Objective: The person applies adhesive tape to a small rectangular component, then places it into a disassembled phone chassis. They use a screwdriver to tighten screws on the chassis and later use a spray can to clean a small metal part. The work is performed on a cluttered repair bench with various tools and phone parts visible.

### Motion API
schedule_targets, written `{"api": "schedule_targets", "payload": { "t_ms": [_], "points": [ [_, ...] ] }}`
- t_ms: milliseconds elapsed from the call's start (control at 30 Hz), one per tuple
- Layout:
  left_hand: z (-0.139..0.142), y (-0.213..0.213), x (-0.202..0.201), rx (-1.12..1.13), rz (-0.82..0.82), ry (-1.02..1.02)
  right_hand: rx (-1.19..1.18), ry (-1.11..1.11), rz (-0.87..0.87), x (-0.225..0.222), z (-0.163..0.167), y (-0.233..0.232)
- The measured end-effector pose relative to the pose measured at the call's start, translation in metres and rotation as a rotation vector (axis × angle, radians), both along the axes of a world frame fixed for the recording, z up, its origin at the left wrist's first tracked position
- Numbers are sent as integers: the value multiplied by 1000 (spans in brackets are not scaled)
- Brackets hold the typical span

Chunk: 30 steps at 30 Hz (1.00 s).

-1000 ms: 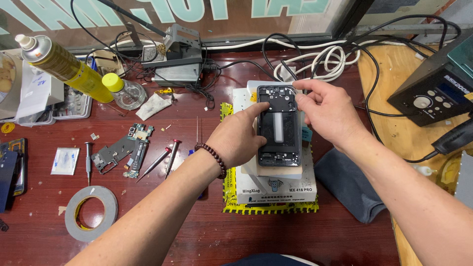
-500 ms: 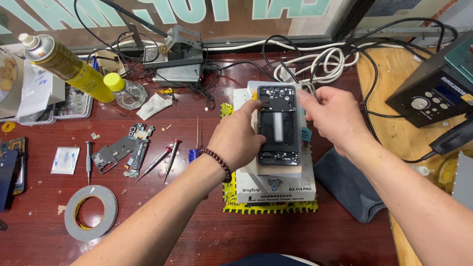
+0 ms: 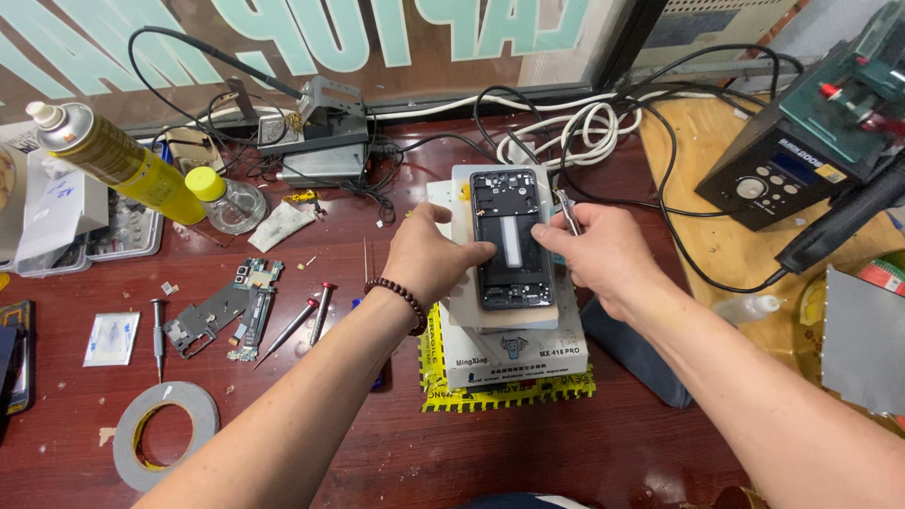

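Observation:
An opened black phone frame [image 3: 510, 236] lies face up on a white heating pad [image 3: 514, 344], which rests on a yellow toothed mat [image 3: 438, 382]. My left hand [image 3: 429, 259] presses on the frame's left edge with thumb and fingers. My right hand [image 3: 599, 254] rests at the frame's right edge and pinches thin metal tweezers [image 3: 568, 213] that point up and away. A bead bracelet circles my left wrist.
Left of the pad lie screwdrivers [image 3: 304, 319], a removed circuit board [image 3: 247, 302], a tape roll [image 3: 160, 448] and a yellow spray can [image 3: 118, 160]. A soldering stand [image 3: 325, 132] and tangled cables sit behind. A black rework station [image 3: 801, 151] stands at right.
My right hand has come down from the frame's top right corner to its right edge. The left hand stays on the left edge. The phone frame has not moved.

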<state>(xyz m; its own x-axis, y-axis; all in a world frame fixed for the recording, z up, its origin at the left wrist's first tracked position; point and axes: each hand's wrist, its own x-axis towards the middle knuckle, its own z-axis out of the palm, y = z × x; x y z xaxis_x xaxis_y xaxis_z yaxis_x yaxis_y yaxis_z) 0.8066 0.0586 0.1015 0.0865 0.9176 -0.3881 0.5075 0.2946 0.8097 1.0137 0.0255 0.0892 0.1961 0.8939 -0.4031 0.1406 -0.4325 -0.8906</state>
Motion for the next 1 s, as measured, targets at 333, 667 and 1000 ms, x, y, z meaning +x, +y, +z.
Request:
{"api": "schedule_targets", "payload": {
  "t_ms": [333, 667, 1000],
  "points": [
    [-9, 24, 1, 421, 88, 198, 229, -343, 65, 12, -3, 24],
    [-13, 75, 28, 281, -161, 321, 294, -828, 321, 8, 2, 83],
    [2, 76, 30, 213, -153, 226, 169, -482, 282, 0, 25, 86]
  ]
}}
